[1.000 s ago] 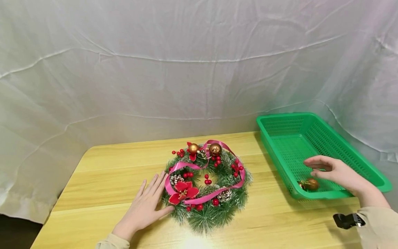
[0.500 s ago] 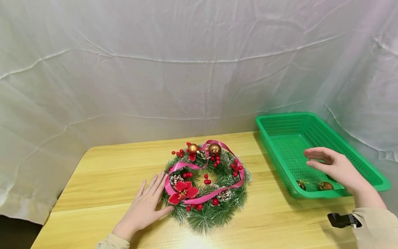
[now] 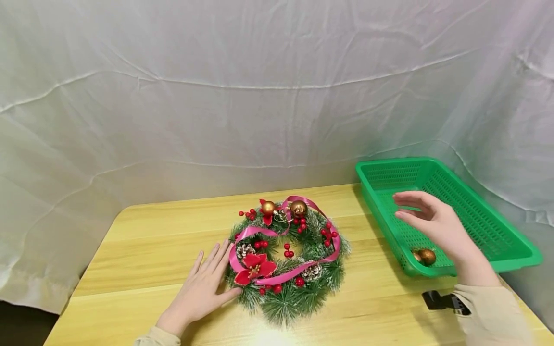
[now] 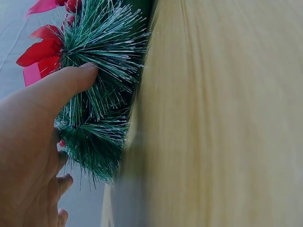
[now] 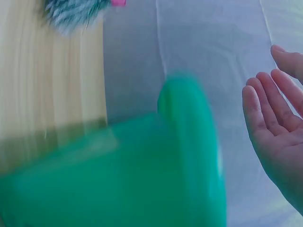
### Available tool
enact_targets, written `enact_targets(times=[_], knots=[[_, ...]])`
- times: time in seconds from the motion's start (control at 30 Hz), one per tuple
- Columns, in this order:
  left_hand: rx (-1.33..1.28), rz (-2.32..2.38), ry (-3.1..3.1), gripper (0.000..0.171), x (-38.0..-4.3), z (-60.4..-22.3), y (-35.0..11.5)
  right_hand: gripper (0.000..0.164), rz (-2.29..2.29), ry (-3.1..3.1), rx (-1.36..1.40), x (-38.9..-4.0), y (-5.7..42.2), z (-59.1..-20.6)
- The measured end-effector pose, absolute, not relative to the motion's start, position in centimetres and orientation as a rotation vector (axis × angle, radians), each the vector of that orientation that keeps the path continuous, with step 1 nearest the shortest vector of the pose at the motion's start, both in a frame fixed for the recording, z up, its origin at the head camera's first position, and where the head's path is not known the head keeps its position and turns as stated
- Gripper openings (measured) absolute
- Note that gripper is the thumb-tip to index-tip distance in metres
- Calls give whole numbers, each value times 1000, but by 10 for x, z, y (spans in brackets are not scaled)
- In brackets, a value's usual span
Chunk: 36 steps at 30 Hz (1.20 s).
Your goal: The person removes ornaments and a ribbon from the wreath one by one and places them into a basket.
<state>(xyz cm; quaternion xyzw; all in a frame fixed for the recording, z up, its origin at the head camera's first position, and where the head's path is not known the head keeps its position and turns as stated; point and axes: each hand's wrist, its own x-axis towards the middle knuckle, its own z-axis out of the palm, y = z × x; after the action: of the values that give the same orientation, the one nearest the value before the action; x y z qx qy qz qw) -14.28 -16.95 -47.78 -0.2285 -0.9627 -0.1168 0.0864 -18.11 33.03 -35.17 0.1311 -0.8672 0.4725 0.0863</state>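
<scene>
A green pine wreath [image 3: 283, 300] lies flat, trimmed with pink ribbon [image 3: 287, 276], a red poinsettia flower [image 3: 255, 268], red berries, pine cones and two golden baubles [image 3: 298, 208]. Against its left side rests my left hand [image 3: 205, 286], fingers spread on the table; in the left wrist view the thumb touches the needles. My right hand [image 3: 433, 223] hovers over the left part of the green basket [image 3: 497, 265], loosely curved, palm bare in the right wrist view. Below it, brown-gold baubles [image 3: 427, 257] lie in the basket's near corner.
The wooden table [image 3: 151, 240] carries the wreath at the middle and the basket at the right. Behind them hangs a pale grey cloth [image 3: 259, 120], which also closes off both sides. The basket's raised rim stands between the baubles and the wreath.
My right hand has moved left over the basket, still holding nothing. The baubles in the basket rolled apart and now lie close together again. My left hand and the wreath stay put.
</scene>
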Motion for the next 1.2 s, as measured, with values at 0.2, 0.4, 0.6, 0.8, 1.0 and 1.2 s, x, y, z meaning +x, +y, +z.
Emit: enact_targets(times=[0.2, 0.4, 0.6, 0.8, 1.0, 1.2], knots=[[-676, -368, -2857, 98, -142, -479, -169, 43, 1502, -2548, 484, -192, 295, -352], [-688, -387, -2837, 97, -142, -479, -169, 44, 1601, -2503, 615, -210, 263, -358], [-678, -371, -2850, 98, -142, -480, -169, 44, 1718, -2466, 689, -224, 236, -366], [-677, -367, -2839, 99, -143, -480, -170, 45, 1772, -2468, 703, -238, 217, -380], [-670, -358, -2860, 98, -142, -480, -170, 52, 1876, -2523, 720, -253, 199, -390], [-669, -372, -2844, 98, -142, -479, -169, 52, 1834, -2582, 726, -265, 186, -393]])
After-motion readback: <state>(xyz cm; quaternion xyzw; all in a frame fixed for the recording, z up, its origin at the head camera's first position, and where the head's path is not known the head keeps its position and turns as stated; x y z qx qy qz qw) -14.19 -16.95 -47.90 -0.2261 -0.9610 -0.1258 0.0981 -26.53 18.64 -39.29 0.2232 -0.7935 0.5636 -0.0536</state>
